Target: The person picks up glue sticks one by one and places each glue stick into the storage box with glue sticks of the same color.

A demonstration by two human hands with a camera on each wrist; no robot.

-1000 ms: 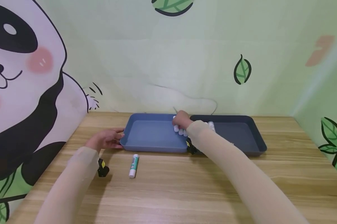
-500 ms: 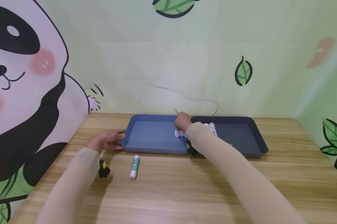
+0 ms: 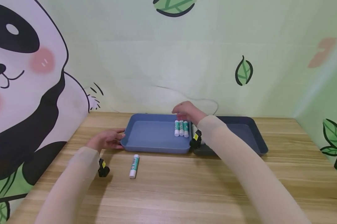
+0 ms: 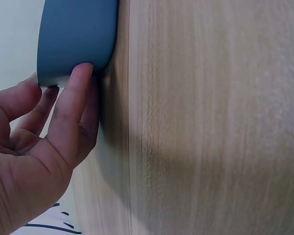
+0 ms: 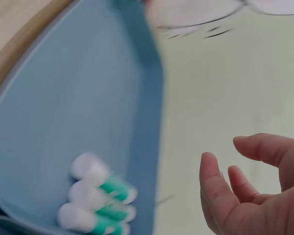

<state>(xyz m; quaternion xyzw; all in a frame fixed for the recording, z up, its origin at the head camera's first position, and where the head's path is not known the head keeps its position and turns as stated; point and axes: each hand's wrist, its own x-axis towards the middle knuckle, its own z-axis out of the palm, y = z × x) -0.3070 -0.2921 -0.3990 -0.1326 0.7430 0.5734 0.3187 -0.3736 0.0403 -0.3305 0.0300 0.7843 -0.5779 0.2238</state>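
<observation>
My left hand (image 3: 108,139) is at the left end of the blue tray (image 3: 148,135); in the left wrist view its fingertips touch the tray's outer wall (image 4: 78,39). Three glue sticks (image 3: 181,128), green and white, lie side by side at the right end of that tray. Just above them hovers my right hand (image 3: 188,111), its fingers loosely spread and holding nothing, as the right wrist view confirms. Another glue stick (image 3: 134,166) lies on the table in front of the blue tray. My right wrist partly hides white sticks in the dark tray (image 3: 241,133).
The dark tray stands directly right of the blue one, both near the back edge of the wooden table (image 3: 168,186). A printed panda backdrop (image 3: 157,62) rises behind them. Small black cameras (image 3: 197,139) sit on the wrists.
My right hand has let go of a glue stick in the blue tray and lifted up and away, uncovering the row of three. My left hand stays at the tray's end.
</observation>
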